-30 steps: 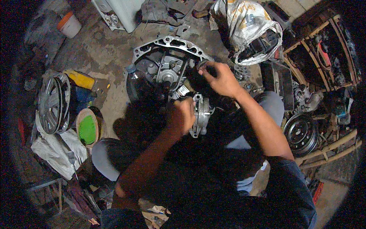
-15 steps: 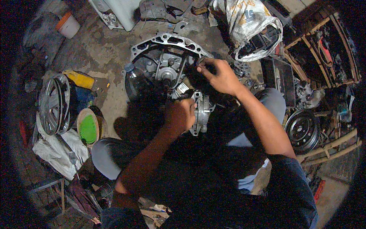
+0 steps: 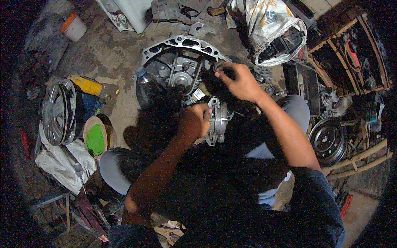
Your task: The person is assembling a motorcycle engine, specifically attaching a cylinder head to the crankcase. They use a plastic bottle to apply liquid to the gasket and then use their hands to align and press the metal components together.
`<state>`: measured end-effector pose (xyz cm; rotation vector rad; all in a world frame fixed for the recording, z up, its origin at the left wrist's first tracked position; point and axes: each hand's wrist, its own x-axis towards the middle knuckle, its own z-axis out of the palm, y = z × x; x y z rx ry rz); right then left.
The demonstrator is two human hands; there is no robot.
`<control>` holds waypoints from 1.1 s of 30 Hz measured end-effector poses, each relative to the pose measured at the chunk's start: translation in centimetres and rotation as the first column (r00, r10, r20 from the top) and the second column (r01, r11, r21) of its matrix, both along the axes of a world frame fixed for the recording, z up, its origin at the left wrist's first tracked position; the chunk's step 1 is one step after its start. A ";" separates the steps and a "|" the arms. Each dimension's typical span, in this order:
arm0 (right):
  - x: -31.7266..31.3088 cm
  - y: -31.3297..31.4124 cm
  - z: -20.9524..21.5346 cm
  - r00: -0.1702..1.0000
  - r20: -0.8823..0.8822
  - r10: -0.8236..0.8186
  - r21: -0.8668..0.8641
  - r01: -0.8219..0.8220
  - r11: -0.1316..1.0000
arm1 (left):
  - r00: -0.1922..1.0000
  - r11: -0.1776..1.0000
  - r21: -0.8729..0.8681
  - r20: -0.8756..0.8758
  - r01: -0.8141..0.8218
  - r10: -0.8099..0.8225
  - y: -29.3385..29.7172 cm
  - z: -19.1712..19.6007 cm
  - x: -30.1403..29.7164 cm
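Observation:
A gearbox housing (image 3: 192,43) with a curved, holed metal flange sits on the floor ahead of me, its shaft and round collar (image 3: 181,78) showing in the middle. My right hand (image 3: 240,84) is closed at the right end of the flange, thumb and fingers pinched around something too dark to make out. In deep shadow below the shaft, my left hand (image 3: 195,120) is curled into a grip; what it holds is hidden. Right beside it stands a round silver metal casting (image 3: 219,122) with bolt lugs. A dark clear plastic bottle (image 3: 142,82) leans near the housing's left side.
Wheel covers (image 3: 60,113), a yellow container (image 3: 85,85) and a green-lined basket (image 3: 96,138) lie to the left. On the right are a white sack (image 3: 269,31) of parts, a dark bin (image 3: 304,84) and a steel wheel (image 3: 328,141). An orange-lidded bucket (image 3: 73,27) stands far left.
My left hand has shifted slightly upward, and the silver casting beside it shows a slight shift too. The right hand stays nearly where it was at the flange.

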<state>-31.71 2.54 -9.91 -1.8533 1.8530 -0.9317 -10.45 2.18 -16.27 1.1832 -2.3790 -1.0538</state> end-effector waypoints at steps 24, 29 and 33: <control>-0.3 -0.3 -1.3 0.999 -0.031 -0.018 -0.029 0.018 0.999 | 0.998 0.993 -0.119 -0.051 0.026 -0.032 1.0 0.7 0.1; -0.6 -0.3 -1.2 1.000 0.007 0.024 0.037 -0.024 0.999 | 0.996 0.992 -0.124 -0.080 0.028 -0.039 0.7 0.5 0.0; -0.3 -0.3 -0.7 1.000 -0.010 0.002 0.070 -0.001 0.998 | 0.995 0.993 -0.120 -0.099 -0.013 0.001 0.5 1.0 -0.6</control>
